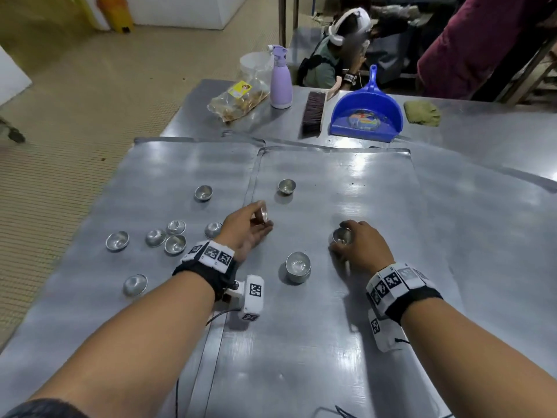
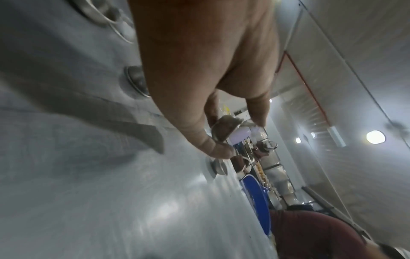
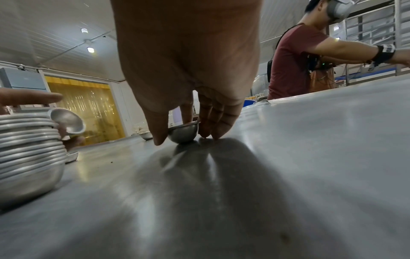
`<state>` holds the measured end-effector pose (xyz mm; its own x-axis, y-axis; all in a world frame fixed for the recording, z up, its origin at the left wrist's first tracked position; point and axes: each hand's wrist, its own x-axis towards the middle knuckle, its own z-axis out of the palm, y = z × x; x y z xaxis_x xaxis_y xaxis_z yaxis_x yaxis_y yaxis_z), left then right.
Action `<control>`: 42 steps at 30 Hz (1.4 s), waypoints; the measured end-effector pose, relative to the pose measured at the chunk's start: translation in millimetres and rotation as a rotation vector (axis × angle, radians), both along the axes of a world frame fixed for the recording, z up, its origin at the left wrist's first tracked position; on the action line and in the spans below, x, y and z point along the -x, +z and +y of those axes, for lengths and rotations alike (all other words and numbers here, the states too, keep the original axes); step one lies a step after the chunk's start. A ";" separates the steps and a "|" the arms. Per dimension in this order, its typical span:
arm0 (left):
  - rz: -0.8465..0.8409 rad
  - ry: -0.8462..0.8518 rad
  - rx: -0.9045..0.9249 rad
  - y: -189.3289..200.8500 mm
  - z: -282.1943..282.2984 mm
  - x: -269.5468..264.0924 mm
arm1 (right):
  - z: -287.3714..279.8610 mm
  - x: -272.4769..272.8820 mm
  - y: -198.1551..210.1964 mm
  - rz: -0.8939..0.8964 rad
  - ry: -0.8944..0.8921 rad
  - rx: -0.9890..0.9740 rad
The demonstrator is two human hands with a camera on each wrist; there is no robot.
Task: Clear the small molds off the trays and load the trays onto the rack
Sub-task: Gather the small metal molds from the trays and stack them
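Observation:
Two flat metal trays lie side by side, the left tray (image 1: 168, 164) and the right tray (image 1: 361, 176). Several small round metal molds (image 1: 175, 244) are scattered on the left tray. On the right tray stand one single mold (image 1: 286, 186) and a nested stack of molds (image 1: 297, 266) (image 3: 29, 154). My left hand (image 1: 262, 217) (image 2: 239, 135) pinches a mold (image 1: 262, 213) (image 2: 224, 129) lifted above the seam between the trays. My right hand (image 1: 342, 236) (image 3: 185, 136) grips another mold (image 1: 340, 235) (image 3: 183, 135) that sits on the right tray.
At the table's far side lie a blue dustpan (image 1: 366, 113), a brush (image 1: 313, 111), a purple spray bottle (image 1: 281, 82), a bag of snacks (image 1: 238, 101) and a green cloth (image 1: 422, 113). Two people work beyond the table. A metal rack (image 3: 372, 26) stands behind one of them.

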<state>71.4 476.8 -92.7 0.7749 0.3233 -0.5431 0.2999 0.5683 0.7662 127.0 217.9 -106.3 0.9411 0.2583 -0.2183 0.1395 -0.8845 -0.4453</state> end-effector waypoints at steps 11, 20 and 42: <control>-0.029 -0.034 -0.357 15.0 1.4 47.3 | 1.8 11.8 22.8 0.005 -0.029 -0.039; -0.022 -0.047 -0.304 29.6 2.0 69.3 | 85.4 49.1 96.4 -0.149 0.214 -0.339; 0.009 -0.016 -0.314 29.8 40.0 73.8 | 95.8 -49.1 109.5 -0.141 0.280 0.060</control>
